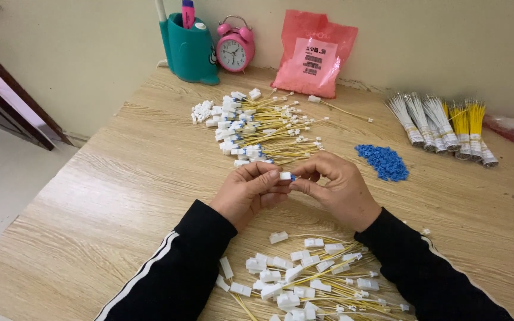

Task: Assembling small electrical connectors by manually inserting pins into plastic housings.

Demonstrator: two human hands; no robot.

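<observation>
At the table's centre, a small white plug (285, 176) with a blue bit at its right end sits pinched between both hands. The left hand (248, 191) closes thumb and forefinger on the plug body; the right hand (335, 187) pinches the blue end, fingertips nearly touching the left's.

Risks, as judged:
- The blue piece is tiny and half hidden; it could slip out and drop among the loose yellow-wired plugs (304, 279) at 6 o'clock, hard to find again.
- A skewed push might jam or bend it.
- A sleeve dragging back could scatter that near heap.

At 12 o'clock lies a second pile of wired plugs (257, 128); at 2 o'clock a heap of blue pieces (383, 161); farther out, bundled wires (441, 125). The wooden table (114, 178) carries all.
</observation>
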